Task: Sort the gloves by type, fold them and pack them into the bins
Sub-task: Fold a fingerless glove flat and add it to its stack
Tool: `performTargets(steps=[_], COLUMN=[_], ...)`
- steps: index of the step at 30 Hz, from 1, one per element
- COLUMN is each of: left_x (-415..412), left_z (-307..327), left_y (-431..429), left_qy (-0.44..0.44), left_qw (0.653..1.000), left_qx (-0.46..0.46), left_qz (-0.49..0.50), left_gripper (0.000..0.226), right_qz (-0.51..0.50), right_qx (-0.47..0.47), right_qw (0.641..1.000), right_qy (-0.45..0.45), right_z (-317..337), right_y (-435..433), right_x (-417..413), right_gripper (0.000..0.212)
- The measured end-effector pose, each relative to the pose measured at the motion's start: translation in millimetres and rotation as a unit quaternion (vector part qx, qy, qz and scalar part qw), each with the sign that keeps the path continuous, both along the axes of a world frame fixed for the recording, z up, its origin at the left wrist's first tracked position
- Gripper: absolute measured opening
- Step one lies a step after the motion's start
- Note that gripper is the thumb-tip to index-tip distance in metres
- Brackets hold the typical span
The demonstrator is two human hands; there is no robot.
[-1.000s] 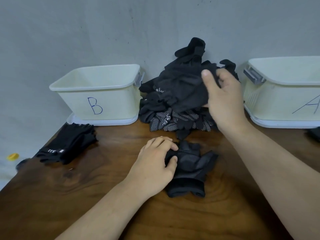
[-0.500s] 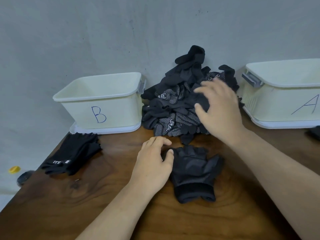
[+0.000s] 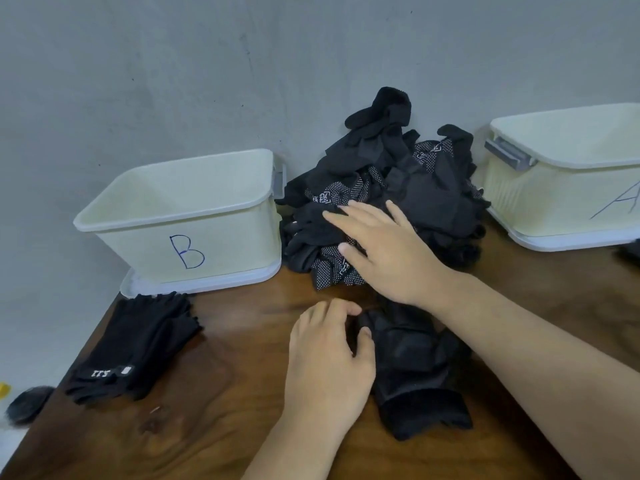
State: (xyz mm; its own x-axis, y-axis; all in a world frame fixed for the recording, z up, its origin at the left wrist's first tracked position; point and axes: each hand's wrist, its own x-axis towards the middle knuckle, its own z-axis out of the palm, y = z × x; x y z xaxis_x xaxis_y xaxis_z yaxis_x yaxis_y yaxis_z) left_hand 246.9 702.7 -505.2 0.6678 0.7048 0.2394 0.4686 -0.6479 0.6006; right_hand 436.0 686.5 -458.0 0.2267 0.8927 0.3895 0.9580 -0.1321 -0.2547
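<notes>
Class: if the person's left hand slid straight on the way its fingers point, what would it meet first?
Probably the heap of black fabric gloves against the wall, at its white-dotted front edge; only bare brown wooden table lies between it and the left hand.

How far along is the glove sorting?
Early. Done: one stack lies sorted before bin B, which looks empty. In hand: left hand rests on a glove, right hand lies flat on the pile. Left: most of the pile, packing; inside bin A is hidden.

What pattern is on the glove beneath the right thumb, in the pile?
Dotted glove: black with small white dots; head view.
</notes>
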Motion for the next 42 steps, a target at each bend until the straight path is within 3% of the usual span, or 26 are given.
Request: performTargets(steps=[5, 8, 13, 17, 21, 25, 31, 36, 42], left_x=[-1, -1, 2, 0, 1, 3, 4, 6, 7], left_z=[-1, -1, 0, 6, 6, 3, 0, 0, 0], left_y=[3, 2, 1, 1, 3, 4, 5, 5, 6], left_qy=[0.014, 0.014, 0.026, -0.013, -0.046, -0.067, -0.059, -0.055, -0.045], left_qw=[1.000, 1.000, 1.000, 0.996, 0.988, 0.986, 0.988, 0.989, 0.990], left_qx=[0.009, 0.019, 0.002, -0.071, -0.129, -0.128, -0.116, -0.103, -0.104], left_qz=[0.001, 0.001, 0.011, 0.043, 0.074, 0.082, 0.088, 0.095, 0.087], left_gripper=[0.018, 0.018, 0.018, 0.023, 0.036, 0.049, 0.055, 0.056, 0.054], right_qz=[0.024, 0.042, 0.045, 0.058, 0.099, 0.110, 0.004, -0.035, 0.064], right_qx=[0.101, 0.156, 0.114, 0.085, 0.069, 0.115, 0.172, 0.194, 0.066], right_qw=[0.972, 0.952, 0.965, 0.982, 0.976, 0.968, 0.982, 0.980, 0.993], right_qy=[0.213, 0.261, 0.230, 0.159, 0.183, 0.196, 0.083, 0.004, -0.072], right_z=[17, 24, 18, 8, 10, 15, 16, 18, 24], right_y=[-13, -25, -29, -33, -39, -42, -31, -14, 10], right_x=[7, 10, 16, 16, 20, 23, 35, 39, 30], right_gripper=[0.047, 0.046, 0.041, 0.027, 0.010, 0.036, 0.011, 0.026, 0.048])
